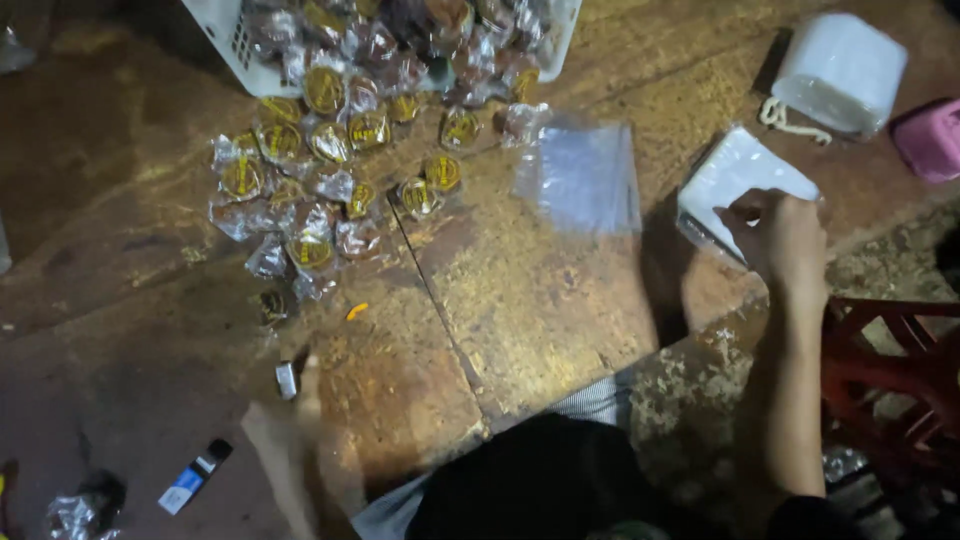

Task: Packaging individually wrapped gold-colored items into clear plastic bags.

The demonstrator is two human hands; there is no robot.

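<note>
— Right hand (785, 235), far right of the table (560, 320): what is it doing?

— Fingers curled narrow, it pinches at the near edge of a flat stack of clear plastic bags (735, 180), apparently picking at the top sheet. The stack lies within easy reach of that arm, which comes in from the near right past a red chair frame (890, 380)

— And the left hand?

— Left hand (300, 400) shows only as a pale blur at the near left, low over the wood; whether it is spread or closed, I cannot tell, and nothing is plainly in it

— Where are the goods?

— Wrapped round sweets (310, 190) with yellow labels spill from a white plastic basket (225, 40), tipped at the far edge, and fan out over the far left of the table. One loose clear bag (585, 180) lies flat between that spread and the stack, handy to both

— Anything else about?

— A white bundle with a cord (840, 70) and a pink box (930, 140) sit at the far right. A small orange scrap (357, 311) lies near the sweets, and a blue and white packet (190, 480) rests at the near left beside crumpled wrapping (80, 512)
</note>
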